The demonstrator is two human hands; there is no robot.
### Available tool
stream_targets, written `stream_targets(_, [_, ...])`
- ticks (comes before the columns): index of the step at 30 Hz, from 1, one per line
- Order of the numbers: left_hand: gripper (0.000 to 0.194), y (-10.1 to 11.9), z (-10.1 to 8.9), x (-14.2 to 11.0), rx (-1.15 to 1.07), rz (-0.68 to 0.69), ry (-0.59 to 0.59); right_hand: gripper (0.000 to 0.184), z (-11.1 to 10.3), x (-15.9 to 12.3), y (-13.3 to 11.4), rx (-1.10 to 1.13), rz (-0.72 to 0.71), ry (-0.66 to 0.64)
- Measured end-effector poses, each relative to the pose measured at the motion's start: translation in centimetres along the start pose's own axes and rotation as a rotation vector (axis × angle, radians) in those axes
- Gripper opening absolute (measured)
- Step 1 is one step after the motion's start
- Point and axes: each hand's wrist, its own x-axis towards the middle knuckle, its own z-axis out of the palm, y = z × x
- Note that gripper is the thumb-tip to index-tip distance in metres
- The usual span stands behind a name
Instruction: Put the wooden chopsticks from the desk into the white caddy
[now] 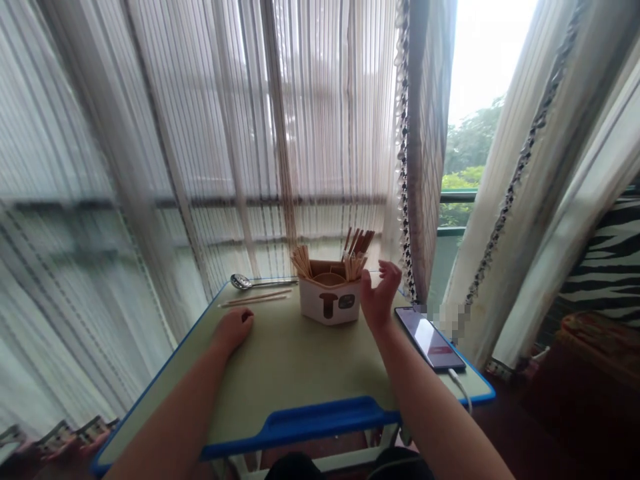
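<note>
From the head view, a person's right hand (380, 297), open with fingers lightly curled and gripping nothing, hangs just beside a white caddy (330, 303) packed with wooden chopsticks (355, 257). The left hand (233, 330), curled nearly shut and apparently empty, rests on a green desktop (300, 373) near two loose chopsticks (255, 299), a metal spoon (240, 282) beyond them. A smartphone (429, 339) lies at right.

Left hand (233, 330) and right hand (381, 297) bare, as are both forearms (425, 400); dark fabric (293, 468) covers the knees at lower edge.
</note>
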Motion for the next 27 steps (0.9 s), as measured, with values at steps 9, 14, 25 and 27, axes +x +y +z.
stream_targets(9, [0.031, 1.1, -1.1, -1.2, 0.088, -0.258, 0.123, 0.033, 3.0, -8.4, -5.6, 0.137, -0.569, -1.075])
stream_targets(14, [0.034, 1.7, -1.5, -1.7, 0.170, -0.431, 0.150, 0.044, 6.2, -10.9, -6.0, 0.037, -0.382, -1.330])
stream_targets(25, [0.035, 1.8, -1.4, -1.6, 0.141, -0.558, 0.170, 0.050, 16.8, -12.6, -6.5, -0.284, -0.140, -1.243])
stream_targets(27, [0.035, 1.7, -1.3, -1.5, 0.165, -0.545, 0.175, 0.042, 17.4, -12.6, -6.2, -0.278, -0.137, -1.246])
